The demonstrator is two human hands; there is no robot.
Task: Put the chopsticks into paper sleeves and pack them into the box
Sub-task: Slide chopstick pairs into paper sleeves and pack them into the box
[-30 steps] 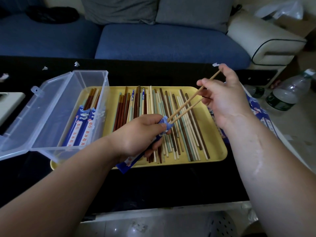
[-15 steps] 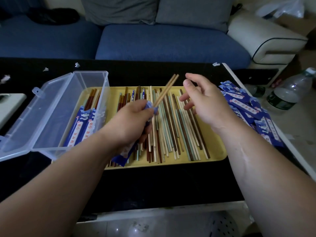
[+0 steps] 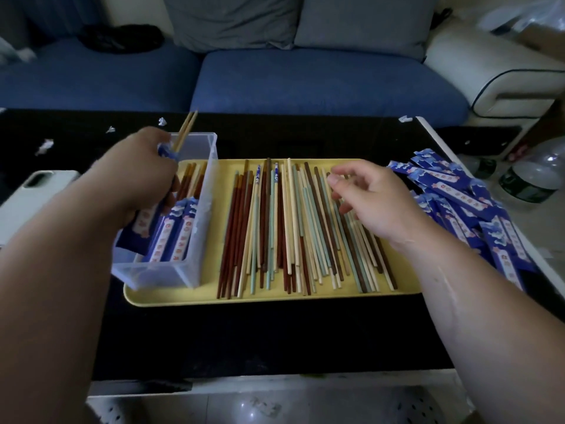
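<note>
My left hand grips a blue paper sleeve with a pair of light wooden chopsticks sticking out of its top, held over the clear plastic box. Inside the box lie several sleeved pairs. The box stands on the left end of a yellow tray. Several loose chopsticks in brown, cream and pale green cover the tray. My right hand hovers over the tray's right side, fingers loosely curled, holding nothing. A heap of empty blue sleeves lies right of the tray.
The tray sits on a black table. A white phone lies at the left edge. Paper scraps dot the far left of the table. Plastic bottles stand on the floor at right, a blue sofa behind.
My left hand carried the sleeved pair leftward from the tray's middle to above the box. My right hand let go of the chopsticks and dropped to the loose ones on the tray.
</note>
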